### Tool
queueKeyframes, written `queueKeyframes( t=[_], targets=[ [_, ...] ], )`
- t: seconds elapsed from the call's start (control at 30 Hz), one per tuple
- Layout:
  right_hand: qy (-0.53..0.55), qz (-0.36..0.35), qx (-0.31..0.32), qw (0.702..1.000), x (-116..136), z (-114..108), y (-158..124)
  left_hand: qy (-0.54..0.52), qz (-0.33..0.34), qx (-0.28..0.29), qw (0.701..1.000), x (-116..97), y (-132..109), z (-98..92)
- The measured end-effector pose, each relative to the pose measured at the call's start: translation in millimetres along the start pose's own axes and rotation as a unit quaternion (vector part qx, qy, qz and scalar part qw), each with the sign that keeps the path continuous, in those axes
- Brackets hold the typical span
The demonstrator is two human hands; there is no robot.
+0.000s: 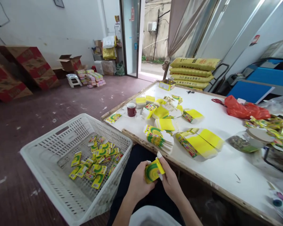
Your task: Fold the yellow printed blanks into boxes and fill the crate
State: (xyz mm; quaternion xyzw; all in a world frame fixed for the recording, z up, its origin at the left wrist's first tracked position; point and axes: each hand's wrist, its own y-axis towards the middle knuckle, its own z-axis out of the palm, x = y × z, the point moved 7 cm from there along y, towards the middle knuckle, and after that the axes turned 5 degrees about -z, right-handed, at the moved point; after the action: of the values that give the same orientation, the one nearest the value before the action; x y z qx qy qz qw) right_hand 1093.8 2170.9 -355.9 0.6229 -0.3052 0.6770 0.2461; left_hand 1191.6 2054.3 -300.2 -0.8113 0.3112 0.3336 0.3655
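A small yellow and green carton [152, 171] is held over my lap, just off the table's front edge. My left hand [141, 181] wraps round its left side. My right hand [169, 176] is closed on the right end, with thumb and fingers at the end flap; white coverings show on some fingertips. What is inside the carton cannot be seen. Close by on the white table [226, 169] lies a fanned stack of flat cartons [157, 137]. To my left stands a white plastic basket [68, 201] with several yellow-green cartons [99, 169] scattered on its bottom.
More carton stacks [202, 142] lie across the table. A dark red mug [131, 110] stands near the left edge. On the right are a red plastic bag [246, 108], scissors [219, 101] and a clear container [241, 142]. Yellow sacks [193, 73] are piled behind the table.
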Motion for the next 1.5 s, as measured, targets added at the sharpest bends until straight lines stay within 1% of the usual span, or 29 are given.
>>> queueKeyframes(
  t=[0.07,0.17,0.27,0.37,0.5,0.6,0.67,0.73,0.83,0.9,1.03,1.13,1.23,1.3,1.33,1.37,1.4,1.43,1.5],
  targets=[
    [-0.038,-0.039,0.042,0.998,7,6,0,0.003,0.016,-0.008,1.000,-2,0,-7.8],
    [-0.098,-0.064,0.085,0.990,10,11,1,0.009,0.018,-0.015,1.000,-1,0,-15.9],
    [-0.155,-0.092,0.143,0.973,8,14,3,0.004,0.008,-0.022,1.000,0,2,-21.1],
    [-0.192,-0.103,0.210,0.953,6,16,4,0.012,0.005,-0.023,1.000,0,2,-24.2],
    [-0.199,-0.096,0.251,0.942,19,8,8,0.017,-0.008,0.005,1.000,1,2,-22.0],
    [-0.171,-0.086,0.271,0.943,33,3,10,0.014,-0.015,0.021,1.000,0,2,-19.3],
    [-0.150,-0.076,0.283,0.944,38,2,10,0.022,-0.017,0.027,0.999,0,1,-17.6],
    [-0.141,-0.059,0.276,0.949,37,4,8,0.039,-0.013,0.027,0.999,-2,1,-16.1],
    [-0.130,-0.038,0.221,0.966,27,7,6,0.056,0.005,-0.001,0.998,-5,0,-16.8],
    [-0.102,-0.037,0.188,0.976,20,9,5,0.052,0.014,-0.022,0.998,-6,0,-17.4],
    [-0.018,-0.032,0.179,0.983,19,12,7,0.013,0.018,-0.018,1.000,-6,0,-13.5],
    [-0.024,-0.019,0.157,0.987,24,11,13,-0.015,0.000,-0.007,1.000,-2,0,-11.0],
    [-0.046,-0.035,0.140,0.988,27,18,17,-0.026,-0.011,-0.009,1.000,5,1,-10.3],
    [-0.034,-0.050,0.131,0.990,27,25,20,-0.052,-0.016,-0.019,0.998,13,3,-13.2],
    [-0.028,-0.058,0.123,0.990,26,26,23,-0.077,-0.018,-0.040,0.996,18,4,-18.7],
    [-0.028,-0.066,0.113,0.991,27,26,26,-0.103,-0.021,-0.083,0.991,25,5,-29.0],
    [-0.037,-0.074,0.100,0.992,28,23,30,-0.119,-0.025,-0.149,0.981,32,5,-44.1],
    [-0.054,-0.079,0.082,0.992,29,18,35,-0.118,-0.032,-0.234,0.964,40,3,-63.5],
    [-0.107,-0.083,0.037,0.990,34,1,50,-0.065,-0.050,-0.408,0.909,53,-8,-104.8]
  ],
)
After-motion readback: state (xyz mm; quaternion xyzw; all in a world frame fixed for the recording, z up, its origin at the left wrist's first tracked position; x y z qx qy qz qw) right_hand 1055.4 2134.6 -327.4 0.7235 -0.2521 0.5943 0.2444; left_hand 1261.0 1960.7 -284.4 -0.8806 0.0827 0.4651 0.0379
